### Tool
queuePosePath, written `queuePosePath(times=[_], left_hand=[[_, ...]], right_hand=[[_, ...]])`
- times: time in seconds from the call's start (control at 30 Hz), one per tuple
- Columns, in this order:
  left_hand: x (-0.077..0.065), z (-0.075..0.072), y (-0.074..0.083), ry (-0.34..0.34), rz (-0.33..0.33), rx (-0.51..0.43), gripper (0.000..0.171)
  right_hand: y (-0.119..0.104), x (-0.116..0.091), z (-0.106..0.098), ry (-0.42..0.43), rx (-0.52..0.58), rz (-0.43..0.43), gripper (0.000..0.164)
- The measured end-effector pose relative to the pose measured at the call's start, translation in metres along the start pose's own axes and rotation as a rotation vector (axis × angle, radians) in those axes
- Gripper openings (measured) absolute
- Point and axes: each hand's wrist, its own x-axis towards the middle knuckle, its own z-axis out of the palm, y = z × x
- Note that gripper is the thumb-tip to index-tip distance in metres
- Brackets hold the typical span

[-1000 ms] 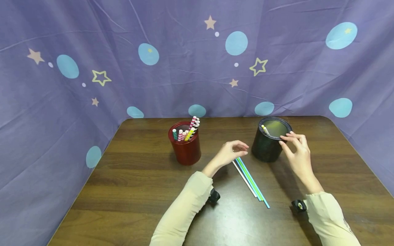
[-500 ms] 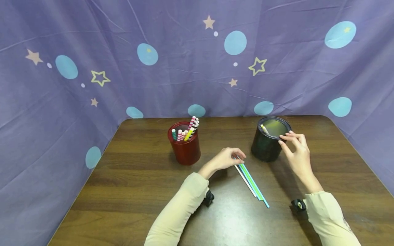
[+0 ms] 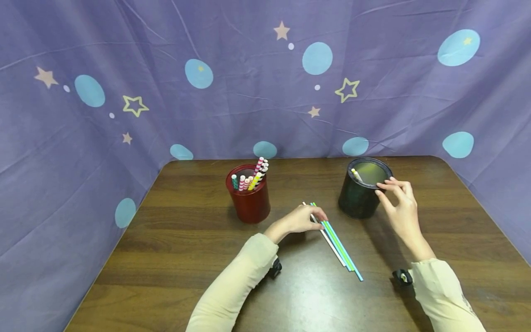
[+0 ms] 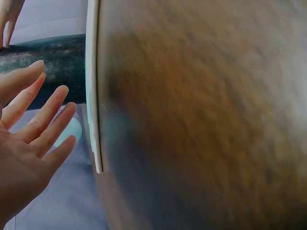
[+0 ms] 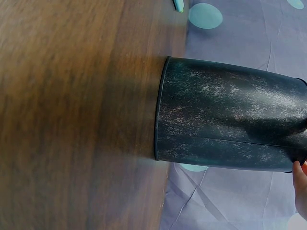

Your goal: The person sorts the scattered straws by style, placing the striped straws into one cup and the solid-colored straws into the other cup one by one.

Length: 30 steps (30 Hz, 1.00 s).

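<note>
Over the far part of several paper straws (image 3: 341, 246) in white, blue and green, my left hand (image 3: 304, 219) hovers. Its fingers are relaxed and apart in the left wrist view, beside the straws (image 4: 93, 96) and holding nothing. My right hand (image 3: 402, 210) pinches the near right rim of a black can (image 3: 357, 199) between thumb and fingers; the can stands upright. In the right wrist view the can's side (image 5: 230, 115) fills the middle, and only a bit of the hand (image 5: 301, 184) shows at the edge. A yellow-and-white straw (image 3: 356, 174) leans inside the can.
A red can (image 3: 252, 206) stands upright to the left, holding several patterned straws (image 3: 254, 180). The wooden table (image 3: 166, 258) ends at a purple curtain (image 3: 249, 110) behind the cans. Dark wrist cameras (image 3: 402, 277) sit at both sleeves.
My left hand has moved left and toward me along the straws, uncovering their far ends. The right hand stays at the black can's rim; the straws lie where they were.
</note>
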Motion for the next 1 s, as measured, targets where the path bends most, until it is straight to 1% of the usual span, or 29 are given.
queuePosePath(times=[0.3,0.6,0.73,0.83,0.87,1.0], left_hand=[[-0.001,0.002,-0.002,-0.05,-0.023,0.143,0.021],[0.0,0.004,-0.004,-0.102,-0.022,0.203,0.022],[0.002,0.006,-0.004,-0.114,-0.022,0.241,0.021],[0.003,0.006,-0.003,-0.125,-0.019,0.263,0.02],[0.003,0.007,-0.003,-0.127,-0.018,0.271,0.019],[0.004,0.007,-0.003,-0.145,-0.026,0.298,0.018]], right_hand=[[0.0,0.0,-0.002,-0.036,-0.031,0.012,0.022],[0.001,0.0,0.001,0.009,-0.004,-0.008,0.027],[0.002,-0.001,0.001,0.007,-0.009,0.001,0.027],[0.003,-0.001,0.0,-0.004,-0.003,0.001,0.023],[0.004,-0.001,0.0,-0.006,0.006,0.0,0.02],[0.024,-0.007,0.005,0.034,0.052,-0.036,0.016]])
